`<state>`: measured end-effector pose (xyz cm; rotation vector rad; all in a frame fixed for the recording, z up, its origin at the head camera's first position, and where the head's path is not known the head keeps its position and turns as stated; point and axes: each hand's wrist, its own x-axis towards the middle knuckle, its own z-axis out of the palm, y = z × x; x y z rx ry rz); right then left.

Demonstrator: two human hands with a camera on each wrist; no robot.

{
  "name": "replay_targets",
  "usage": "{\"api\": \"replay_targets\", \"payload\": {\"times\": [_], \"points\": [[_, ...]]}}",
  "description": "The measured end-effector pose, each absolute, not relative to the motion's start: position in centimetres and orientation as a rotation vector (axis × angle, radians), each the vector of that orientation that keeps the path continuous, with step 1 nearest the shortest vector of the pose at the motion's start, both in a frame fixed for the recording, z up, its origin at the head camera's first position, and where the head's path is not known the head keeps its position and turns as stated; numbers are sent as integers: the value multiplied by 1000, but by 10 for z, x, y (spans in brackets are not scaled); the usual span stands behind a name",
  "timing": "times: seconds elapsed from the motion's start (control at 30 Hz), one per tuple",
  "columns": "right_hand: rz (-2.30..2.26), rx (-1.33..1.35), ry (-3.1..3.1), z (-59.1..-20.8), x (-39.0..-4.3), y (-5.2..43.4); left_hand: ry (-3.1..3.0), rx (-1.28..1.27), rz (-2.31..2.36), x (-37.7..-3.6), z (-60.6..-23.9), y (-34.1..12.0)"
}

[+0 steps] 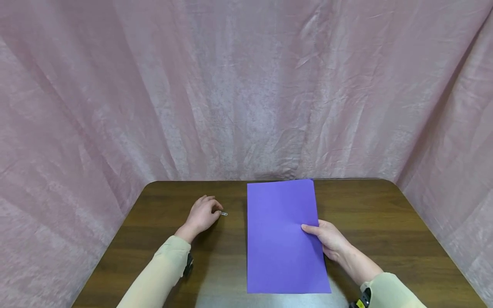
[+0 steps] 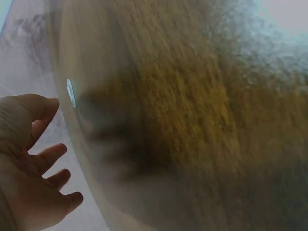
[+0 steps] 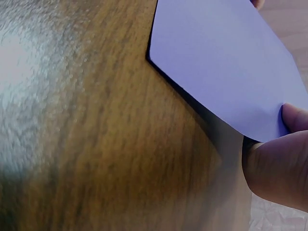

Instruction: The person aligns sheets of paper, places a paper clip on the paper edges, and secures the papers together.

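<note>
A purple sheet of paper [image 1: 283, 244] stands out against the table, right of the middle in the head view. My right hand [image 1: 333, 240] grips its right edge, thumb on top and the other fingers underneath. In the right wrist view the paper [image 3: 216, 62] has its near edge raised off the wood; whether it is more than one sheet I cannot tell. A small silver paper clip [image 1: 224, 214] lies on the table just right of my left hand [image 1: 202, 216]. The left wrist view shows the clip [image 2: 71, 93] apart from the loosely bent fingers.
The brown wood-grain table [image 1: 366, 205] has rounded far corners. Pink velvety curtains [image 1: 246, 85] hang behind it and along both sides. Light glares off the table's near part [image 1: 223, 282].
</note>
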<state>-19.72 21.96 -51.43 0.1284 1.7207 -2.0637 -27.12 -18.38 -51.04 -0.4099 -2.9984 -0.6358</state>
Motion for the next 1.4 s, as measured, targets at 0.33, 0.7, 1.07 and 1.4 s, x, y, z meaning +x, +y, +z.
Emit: {"api": "replay_targets", "payload": {"times": [0.33, 0.7, 1.07, 1.4], "points": [[-2063, 133, 1710, -512, -196, 222, -3026, -379, -669, -277, -521, -189], [-2059, 128, 1713, -509, -201, 224, -3017, -390, -703, -283, -519, -186], [-2063, 131, 1718, -509, -202, 225, -3016, -398, -738, -286, -519, -185], [-2064, 147, 1726, -508, -202, 225, -3014, -409, -748, -288, -521, -184]]}}
